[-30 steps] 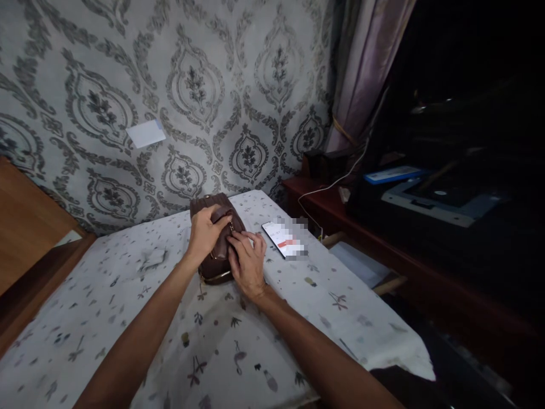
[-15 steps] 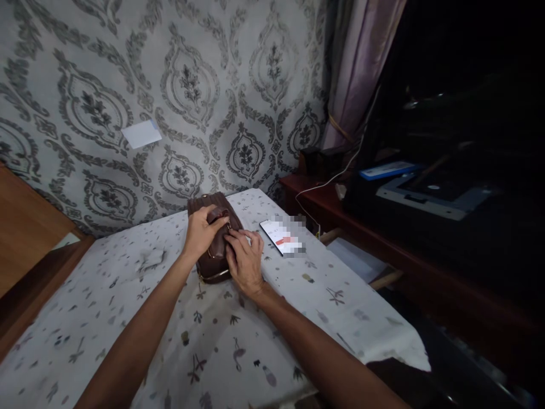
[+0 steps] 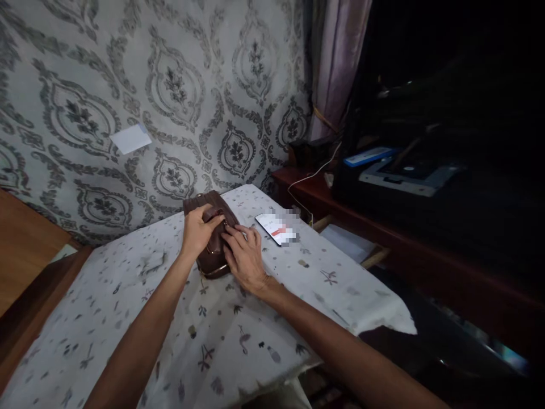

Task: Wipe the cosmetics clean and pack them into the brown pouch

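Observation:
A dark brown bag (image 3: pixel 215 264) with gold-coloured zips lies on the patterned white tablecloth (image 3: pixel 170 301), near the wall. My left hand (image 3: pixel 197 228) pinches a raised part of the bag's top between thumb and fingers. Close beside it, my right hand (image 3: pixel 246 254) rests on the bag's right side, its fingers bent and the fingertips at a small metal piece by the zip. What those fingertips grip is too small to make out. A lit phone (image 3: pixel 275 228) lies face up to the right of the bag.
A dark red cabinet (image 3: pixel 315 190) stands along the right, with an open drawer (image 3: pixel 347 243) beside the table's edge and a white cable (image 3: pixel 313 175) over it. Behind the table is the patterned wall (image 3: pixel 174 130). A wooden panel (image 3: pixel 29 244) stands at the left.
The camera's view has shifted slightly, moving the scene leftward in the picture. Both hands remain at the same part of the bag, with barely any change in the fingers.

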Tool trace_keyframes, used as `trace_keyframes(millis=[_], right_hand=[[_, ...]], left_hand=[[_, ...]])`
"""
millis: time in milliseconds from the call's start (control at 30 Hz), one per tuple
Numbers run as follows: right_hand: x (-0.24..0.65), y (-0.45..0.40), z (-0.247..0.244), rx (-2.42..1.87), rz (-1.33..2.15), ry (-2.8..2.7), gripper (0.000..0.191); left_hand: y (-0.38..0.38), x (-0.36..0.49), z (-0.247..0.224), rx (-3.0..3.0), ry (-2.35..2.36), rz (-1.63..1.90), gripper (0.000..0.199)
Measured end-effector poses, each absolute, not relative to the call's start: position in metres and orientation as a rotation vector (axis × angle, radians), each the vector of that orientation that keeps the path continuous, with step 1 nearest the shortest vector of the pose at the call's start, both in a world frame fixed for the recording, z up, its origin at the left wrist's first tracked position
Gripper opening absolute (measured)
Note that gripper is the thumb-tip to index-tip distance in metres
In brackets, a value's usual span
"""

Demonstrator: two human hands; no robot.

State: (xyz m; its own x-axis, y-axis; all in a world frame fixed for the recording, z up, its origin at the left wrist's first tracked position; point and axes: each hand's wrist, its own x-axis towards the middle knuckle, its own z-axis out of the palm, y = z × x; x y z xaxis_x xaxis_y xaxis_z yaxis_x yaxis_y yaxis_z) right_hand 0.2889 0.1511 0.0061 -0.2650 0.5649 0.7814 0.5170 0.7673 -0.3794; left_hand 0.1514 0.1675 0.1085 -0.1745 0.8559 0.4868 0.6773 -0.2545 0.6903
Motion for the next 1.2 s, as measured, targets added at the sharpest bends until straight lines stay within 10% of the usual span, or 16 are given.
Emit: trace_keyframes(millis=[1200], right_hand=[[0.289,0.129,-0.017,-0.922,-0.129,-2.115,0.055]], left_hand=[[0.160,0.122,0.132,2.151,1.683,1.202,0.020]])
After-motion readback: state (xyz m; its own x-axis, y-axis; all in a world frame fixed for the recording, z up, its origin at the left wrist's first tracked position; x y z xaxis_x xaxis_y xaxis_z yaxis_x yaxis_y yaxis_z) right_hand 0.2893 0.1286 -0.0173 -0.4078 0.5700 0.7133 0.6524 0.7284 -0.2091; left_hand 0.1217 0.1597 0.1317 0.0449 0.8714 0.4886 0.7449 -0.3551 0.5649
